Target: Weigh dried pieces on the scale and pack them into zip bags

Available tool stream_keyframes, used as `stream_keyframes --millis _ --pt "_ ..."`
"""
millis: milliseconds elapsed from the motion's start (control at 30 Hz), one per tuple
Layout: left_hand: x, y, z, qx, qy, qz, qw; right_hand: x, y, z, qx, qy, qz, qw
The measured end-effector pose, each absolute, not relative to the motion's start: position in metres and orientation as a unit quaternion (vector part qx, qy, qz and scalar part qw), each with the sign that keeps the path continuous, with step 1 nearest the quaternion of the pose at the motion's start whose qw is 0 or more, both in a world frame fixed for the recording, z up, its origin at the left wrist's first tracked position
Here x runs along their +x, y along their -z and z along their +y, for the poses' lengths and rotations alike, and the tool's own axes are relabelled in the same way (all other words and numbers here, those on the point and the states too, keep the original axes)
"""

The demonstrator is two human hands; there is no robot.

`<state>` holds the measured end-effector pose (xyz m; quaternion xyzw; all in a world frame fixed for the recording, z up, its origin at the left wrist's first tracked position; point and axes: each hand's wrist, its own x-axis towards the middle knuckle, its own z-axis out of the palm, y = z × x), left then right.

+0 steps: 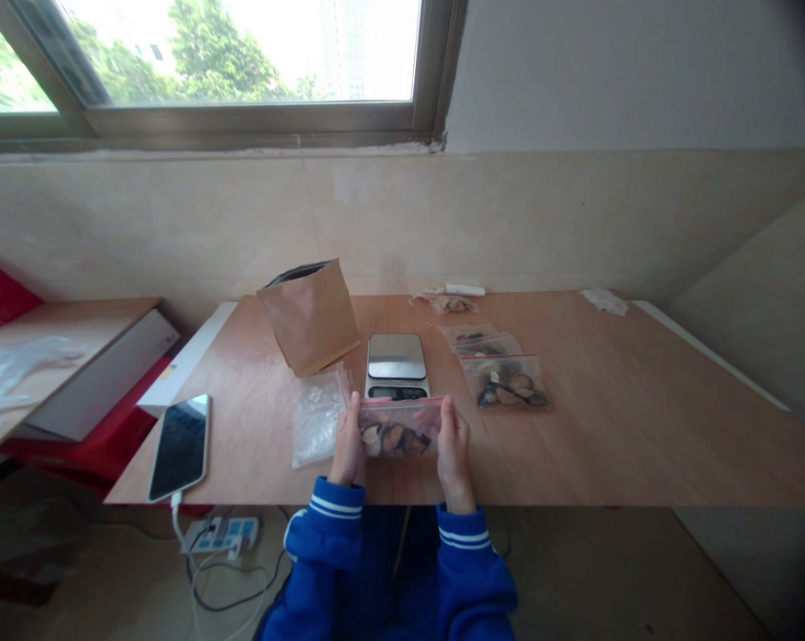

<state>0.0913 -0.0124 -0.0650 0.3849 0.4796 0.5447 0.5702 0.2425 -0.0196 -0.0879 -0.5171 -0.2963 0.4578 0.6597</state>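
Note:
Between my two hands a clear zip bag (395, 438) with a red strip along its top is held up, dark and tan dried slices lying in its bottom. My left hand (347, 445) pinches its left top corner, and my right hand (454, 445) grips the right one. Just behind the bag stands a kitchen scale (396, 358) with a bare metal plate; its lower front is partly covered by the bag. Close to my left hand lie flat clear zip bags (317, 418). Several filled zip bags (509, 385) overlap to the right of the scale.
An open brown paper bag (313, 316) stands behind the flat bags. A phone (181, 445) on a charging cable lies at the left table edge. Near the wall are another filled bag (452, 304), a white roll (465, 289) and crumpled plastic (605, 301).

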Motion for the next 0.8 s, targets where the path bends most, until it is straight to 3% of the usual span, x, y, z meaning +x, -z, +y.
stream_keyframes --millis 433,800 --pt "0.078 0.074 -0.007 0.413 -0.529 0.468 0.576 0.259 0.097 -0.015 -0.536 -0.409 -0.215 0.707" --pt "0.084 0.068 -0.010 0.445 -0.536 0.502 0.512 0.259 0.094 -0.017 -0.553 -0.402 -0.231 0.692"
